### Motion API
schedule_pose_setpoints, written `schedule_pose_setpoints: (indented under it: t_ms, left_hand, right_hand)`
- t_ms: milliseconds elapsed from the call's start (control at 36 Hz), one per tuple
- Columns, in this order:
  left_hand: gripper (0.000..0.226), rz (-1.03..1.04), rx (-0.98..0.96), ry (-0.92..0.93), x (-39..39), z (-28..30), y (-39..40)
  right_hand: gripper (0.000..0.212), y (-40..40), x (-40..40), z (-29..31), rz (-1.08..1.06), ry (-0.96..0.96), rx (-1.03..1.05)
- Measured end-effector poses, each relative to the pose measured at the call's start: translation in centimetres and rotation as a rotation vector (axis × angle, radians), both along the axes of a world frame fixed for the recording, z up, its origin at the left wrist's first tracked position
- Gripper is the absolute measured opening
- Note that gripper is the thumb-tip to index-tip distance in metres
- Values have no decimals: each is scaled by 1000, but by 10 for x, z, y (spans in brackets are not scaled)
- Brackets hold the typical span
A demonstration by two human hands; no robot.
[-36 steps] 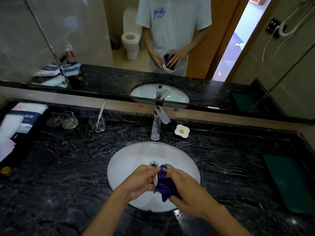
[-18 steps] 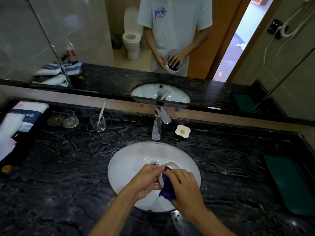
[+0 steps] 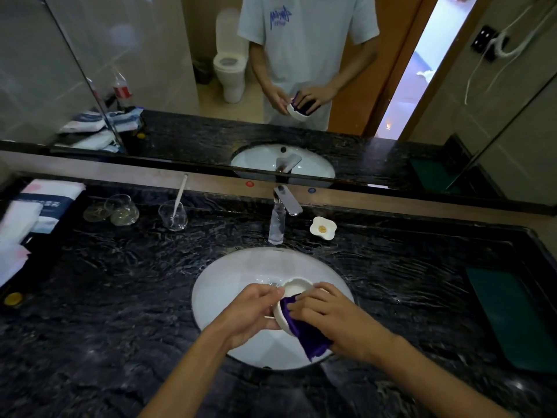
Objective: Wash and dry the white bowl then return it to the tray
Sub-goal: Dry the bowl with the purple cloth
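Over the white sink basin (image 3: 235, 276) I hold a small white bowl (image 3: 294, 287), tilted with its opening toward me. My left hand (image 3: 253, 312) grips the bowl's left side and underside. My right hand (image 3: 325, 315) presses a purple cloth (image 3: 304, 330) into the bowl and over its near rim; part of the cloth hangs down below my fingers. The dark green tray (image 3: 509, 315) lies flat on the black counter at the far right, with nothing on it.
A chrome faucet (image 3: 278, 215) stands behind the basin, with a flower-shaped soap dish (image 3: 322, 227) to its right. Glass cups (image 3: 123, 211) and a tumbler with a toothbrush (image 3: 173, 217) sit at the back left, folded towels (image 3: 36, 212) at the far left. A mirror spans the back wall.
The bowl has come into view from behind the bunched cloth. My right hand has shifted the cloth into the bowl's near rim, and both hands sit slightly lower over the basin.
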State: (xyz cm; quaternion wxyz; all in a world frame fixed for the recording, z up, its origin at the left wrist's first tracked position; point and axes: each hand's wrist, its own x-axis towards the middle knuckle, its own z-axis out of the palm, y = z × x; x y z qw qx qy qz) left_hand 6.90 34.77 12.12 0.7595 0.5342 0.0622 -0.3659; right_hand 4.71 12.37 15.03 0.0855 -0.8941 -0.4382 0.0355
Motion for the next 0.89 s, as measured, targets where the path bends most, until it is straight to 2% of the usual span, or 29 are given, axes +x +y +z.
schedule_pose_setpoints:
  t_ms: [111, 250, 361, 417, 500, 583, 667, 750, 889]
  left_hand:
    - [26, -3, 8, -12, 0, 6, -5]
    - [26, 67, 21, 13, -4, 2, -15]
    - [21, 77, 55, -18, -8, -1, -17]
    - [19, 84, 44, 5, -9, -5, -15]
    - [23, 76, -60, 109, -7, -11, -8]
    - [43, -48, -166, 204, 1, -14, -1]
    - [44, -197, -189, 209, 8, -11, -1]
    - [42, -227, -170, 199, 10, -7, -7]
    - [54, 4, -93, 223, 7, -2, -24]
  right_hand:
    - [43, 1, -1, -3, -43, 30, 49]
    - [47, 26, -16, -15, -448, 130, 331]
    - [45, 49, -25, -25, -697, 166, 367]
    - [46, 49, -26, -25, -661, 157, 293]
    - [45, 36, -23, -16, -448, 145, 224]
    - [44, 22, -19, -6, -203, 108, 111]
    - [34, 13, -18, -1, -45, 60, 90]
    - [35, 7, -16, 0, -64, 74, 139]
    - [55, 17, -21, -8, -370, 75, 279]
